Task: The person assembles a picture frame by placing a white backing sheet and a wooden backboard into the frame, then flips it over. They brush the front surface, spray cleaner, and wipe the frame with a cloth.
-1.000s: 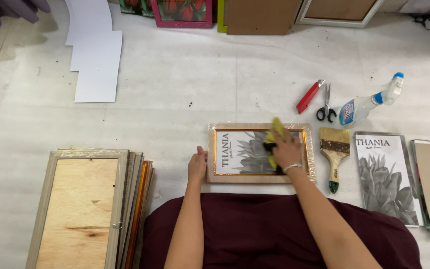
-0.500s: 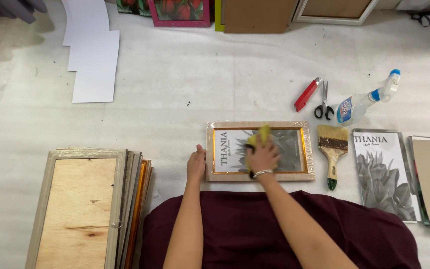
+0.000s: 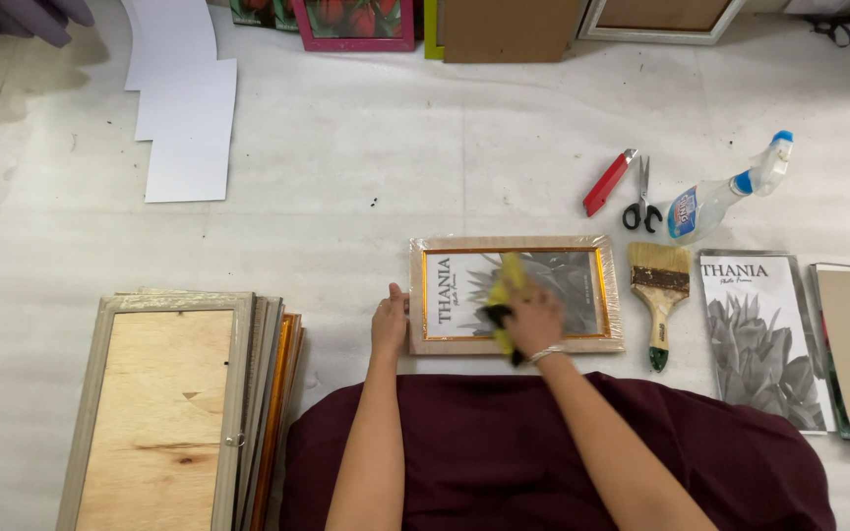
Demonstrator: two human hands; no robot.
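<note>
Head view, looking straight down at floor work. Picture frame (image 3: 516, 295) lying flat on pale floor (image 3: 366, 177), glass up, just in front of knees under dark red cloth (image 3: 563, 462). Right hand (image 3: 533, 317) closed around yellow rag (image 3: 506, 285), pressed on glass near middle. Left hand (image 3: 389, 320) laid flat, fingers loose, against left edge of frame, bracing it.

Notes on doing it well, as judgement: keep left edge pinned so frame cannot skate; wipe in overlapping passes edge to edge, into corners along gold inner trim; light pressure, glass likely thin; fold rag to fresh face if streaks show.

Nearby: paintbrush (image 3: 659, 295) just right of frame; spray bottle (image 3: 720, 197), scissors (image 3: 641, 197), red cutter (image 3: 608, 183) beyond; printed sheet (image 3: 759, 334) farther right; stack of frames (image 3: 169, 403) well left.
</note>
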